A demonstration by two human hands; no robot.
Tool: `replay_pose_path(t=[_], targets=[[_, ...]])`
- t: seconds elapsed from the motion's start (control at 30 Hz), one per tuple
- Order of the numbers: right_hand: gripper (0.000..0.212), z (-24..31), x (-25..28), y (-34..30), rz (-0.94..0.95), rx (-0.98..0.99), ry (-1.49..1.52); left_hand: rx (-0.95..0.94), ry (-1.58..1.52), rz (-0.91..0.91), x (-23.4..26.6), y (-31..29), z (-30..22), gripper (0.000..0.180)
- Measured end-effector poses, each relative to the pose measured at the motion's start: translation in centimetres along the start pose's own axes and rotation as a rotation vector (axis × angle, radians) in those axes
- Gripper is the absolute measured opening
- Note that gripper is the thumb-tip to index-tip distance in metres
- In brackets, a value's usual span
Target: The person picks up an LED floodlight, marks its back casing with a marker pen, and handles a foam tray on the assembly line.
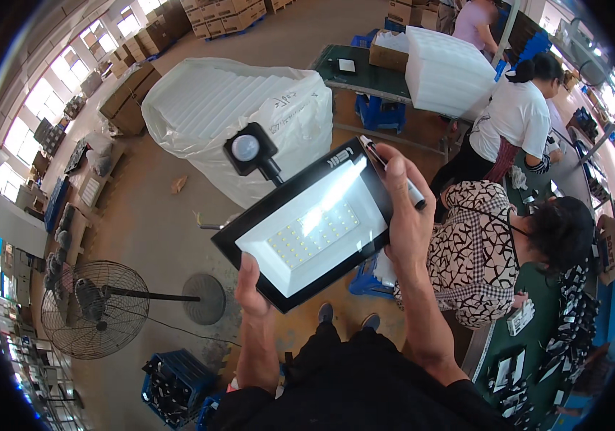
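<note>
- Head view: white plastic-wrapped bundle [300, 108] on the floor past the lamp's far edge; green table [542, 293] off to the right, near edge beside the co-worker [476, 251] in the patterned top.
- Pedestal fan [92, 302] on the left, well apart; more room for a swing that way than right, I'd judge.
- Floodlight [311, 226], black frame, held up in front of the body. Long axis runs lower-left to upper-right, between the hands; both touching, neither nearer.
- Right hand [412, 223]: grip on the right short edge.
- Left hand [253, 291]: grip on the lower-left corner, thumb up front.
- Sensor [246, 149] sticks out from the far long edge.
- Pen [414, 192] also in right grip.
</note>
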State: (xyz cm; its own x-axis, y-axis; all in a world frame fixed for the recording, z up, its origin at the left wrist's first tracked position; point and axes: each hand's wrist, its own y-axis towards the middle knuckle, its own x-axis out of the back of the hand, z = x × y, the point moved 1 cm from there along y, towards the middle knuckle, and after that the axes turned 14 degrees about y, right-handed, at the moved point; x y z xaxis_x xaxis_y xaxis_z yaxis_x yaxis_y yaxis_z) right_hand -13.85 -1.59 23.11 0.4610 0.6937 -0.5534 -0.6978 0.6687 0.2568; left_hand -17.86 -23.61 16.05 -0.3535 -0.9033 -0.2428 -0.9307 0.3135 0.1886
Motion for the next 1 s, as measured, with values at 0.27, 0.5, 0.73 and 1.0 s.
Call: replay_pose_path(t=[0.27, 0.5, 0.73, 1.0], targets=[[0.044, 1.0, 2.2, -1.4, -0.075, 0.307, 0.154, -0.305, 0.197, -0.477, 1.2, 0.7, -1.0, 0.053], [0.025, 0.6, 0.7, -9.4, 0.27, 0.442, -0.165, -0.244, -0.008, -0.559, 3.4, -0.2, -2.0, 0.059], [0.019, 0.8, -1.7, -9.7, 0.236, 0.337, -0.385, -0.36, 0.369, -0.654, 3.3, -0.6, -2.5, 0.058], [0.02, 0.2, -2.6, -9.8, 0.247, 0.384, -0.422, -0.428, 0.584, -0.674, 3.3, -0.3, -2.4, 0.058]])
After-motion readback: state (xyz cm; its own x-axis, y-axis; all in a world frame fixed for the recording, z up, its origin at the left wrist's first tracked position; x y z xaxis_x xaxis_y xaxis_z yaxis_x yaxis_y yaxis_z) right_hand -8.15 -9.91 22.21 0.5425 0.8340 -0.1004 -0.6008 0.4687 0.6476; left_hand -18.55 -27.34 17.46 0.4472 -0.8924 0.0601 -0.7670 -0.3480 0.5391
